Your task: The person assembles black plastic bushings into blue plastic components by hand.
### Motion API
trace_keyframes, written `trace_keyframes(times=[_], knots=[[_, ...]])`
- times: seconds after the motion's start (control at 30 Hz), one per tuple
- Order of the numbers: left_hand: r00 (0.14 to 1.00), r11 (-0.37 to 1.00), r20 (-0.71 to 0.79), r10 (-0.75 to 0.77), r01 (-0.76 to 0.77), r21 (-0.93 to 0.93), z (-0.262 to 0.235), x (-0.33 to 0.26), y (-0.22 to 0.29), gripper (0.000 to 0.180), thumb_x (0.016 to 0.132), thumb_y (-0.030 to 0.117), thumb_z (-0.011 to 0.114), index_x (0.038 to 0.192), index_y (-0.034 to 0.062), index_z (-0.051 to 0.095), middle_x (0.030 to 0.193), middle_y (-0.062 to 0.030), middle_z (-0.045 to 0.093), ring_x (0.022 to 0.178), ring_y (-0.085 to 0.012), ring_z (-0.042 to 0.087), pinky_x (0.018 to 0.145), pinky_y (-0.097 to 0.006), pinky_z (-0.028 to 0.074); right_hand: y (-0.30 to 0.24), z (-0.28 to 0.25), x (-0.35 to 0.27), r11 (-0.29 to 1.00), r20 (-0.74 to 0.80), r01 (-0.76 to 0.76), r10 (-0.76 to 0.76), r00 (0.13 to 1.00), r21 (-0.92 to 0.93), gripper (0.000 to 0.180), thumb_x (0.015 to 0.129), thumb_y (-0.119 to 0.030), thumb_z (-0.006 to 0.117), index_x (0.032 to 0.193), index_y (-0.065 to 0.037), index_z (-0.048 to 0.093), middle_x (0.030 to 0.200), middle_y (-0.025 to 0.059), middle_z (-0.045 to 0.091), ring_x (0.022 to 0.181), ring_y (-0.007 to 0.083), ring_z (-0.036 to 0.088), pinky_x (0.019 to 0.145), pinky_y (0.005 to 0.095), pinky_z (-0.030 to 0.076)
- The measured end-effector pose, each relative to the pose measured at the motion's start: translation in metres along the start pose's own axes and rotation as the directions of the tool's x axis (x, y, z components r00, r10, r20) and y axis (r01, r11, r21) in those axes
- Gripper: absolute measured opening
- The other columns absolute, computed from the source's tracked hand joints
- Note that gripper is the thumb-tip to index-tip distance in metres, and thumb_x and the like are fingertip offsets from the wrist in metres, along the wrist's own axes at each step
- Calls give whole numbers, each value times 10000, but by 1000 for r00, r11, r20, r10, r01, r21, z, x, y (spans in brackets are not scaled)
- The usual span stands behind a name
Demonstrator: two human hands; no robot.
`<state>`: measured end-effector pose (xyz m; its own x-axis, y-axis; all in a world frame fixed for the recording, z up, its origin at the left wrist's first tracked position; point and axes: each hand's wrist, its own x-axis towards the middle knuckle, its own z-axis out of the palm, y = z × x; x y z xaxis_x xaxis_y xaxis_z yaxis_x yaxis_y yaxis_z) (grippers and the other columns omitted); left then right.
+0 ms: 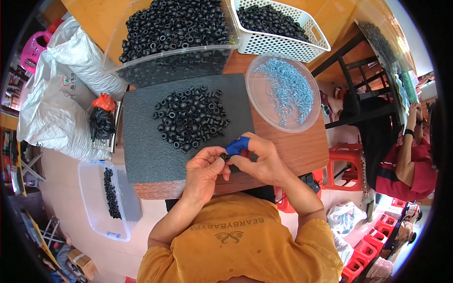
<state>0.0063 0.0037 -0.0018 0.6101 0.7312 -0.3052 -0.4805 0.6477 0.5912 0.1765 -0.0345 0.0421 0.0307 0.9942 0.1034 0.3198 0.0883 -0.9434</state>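
Note:
My left hand (203,169) and my right hand (264,159) meet at the near edge of the dark grey mat (141,137). Between their fingertips is a small black plastic part (225,157), mostly covered by the fingers. A blue cover (237,145) wraps my right index finger. Just beyond the hands, a loose pile of black plastic parts (191,120), rounded and with holes, lies on the mat. To the right, a round clear plastic lid or tray (252,101) carries many tiny blue pieces (285,89), too small to tell their kind.
Behind the mat stand a clear bin (174,53) and a white perforated basket (278,48), both full of black parts. White sacks (56,108) and a clear box (89,203) are at left. Red stools (344,162) and a seated person (408,165) are at right.

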Motion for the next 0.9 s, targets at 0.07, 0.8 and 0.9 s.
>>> trace_keyframes(times=[0.07,0.8,0.9], knots=[[1000,1000,12,-19,19,23,1,-1,0,203,883,38,598,1072,-28,566,873,-129,643,671,-154,590,593,-278,492,1,0,0,1000,-11,10,-10,1000,-16,136,757,-31,668,889,-38,635,781,62,572,713,187,545,544,287,441],[997,983,-8,-79,79,164,2,-3,3,201,896,88,599,1062,-17,553,814,-99,629,600,-110,555,519,-221,460,5,2,0,968,-36,195,-203,978,-159,196,680,45,686,830,-29,583,805,97,571,759,298,539,629,370,440],[996,980,-19,-84,86,179,3,-4,4,205,901,93,593,1066,-21,552,806,-98,624,598,-110,552,518,-220,455,5,2,0,964,-23,216,-223,975,-153,212,685,48,693,855,-30,594,838,97,586,774,291,548,629,365,444]])
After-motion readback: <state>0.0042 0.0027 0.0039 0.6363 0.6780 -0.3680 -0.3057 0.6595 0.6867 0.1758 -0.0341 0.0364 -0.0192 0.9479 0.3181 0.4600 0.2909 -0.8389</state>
